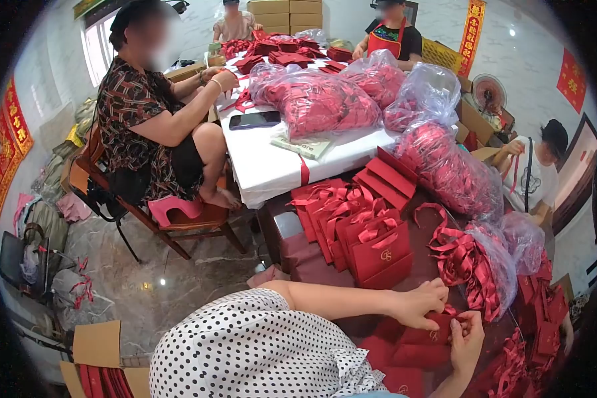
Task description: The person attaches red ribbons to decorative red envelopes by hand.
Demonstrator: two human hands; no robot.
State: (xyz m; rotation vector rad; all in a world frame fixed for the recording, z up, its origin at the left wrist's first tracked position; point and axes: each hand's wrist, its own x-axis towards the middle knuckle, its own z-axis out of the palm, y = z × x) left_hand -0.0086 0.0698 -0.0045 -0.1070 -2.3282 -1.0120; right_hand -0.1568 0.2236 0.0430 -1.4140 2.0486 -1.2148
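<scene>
My left hand (421, 305) is over a red paper bag (421, 353) on the dark red table, its fingers bent and close to the bag's top edge. Close beside it on the right, my right hand (467, 338) has thumb and fingers pinched at the same edge, near a bit of red ribbon. What the fingertips hold is too small to make out. Finished-looking red bags with ribbon handles (378, 252) stand in a row beyond my hands. A heap of red ribbons (467, 265) spills from a plastic bag to the right.
Plastic bags of red ribbons (325, 103) and a phone (255, 120) lie on the white table (259, 169). A co-worker sits at left on a wooden chair (205, 219); other people work farther back and at right. An open carton (96, 343) stands at lower left.
</scene>
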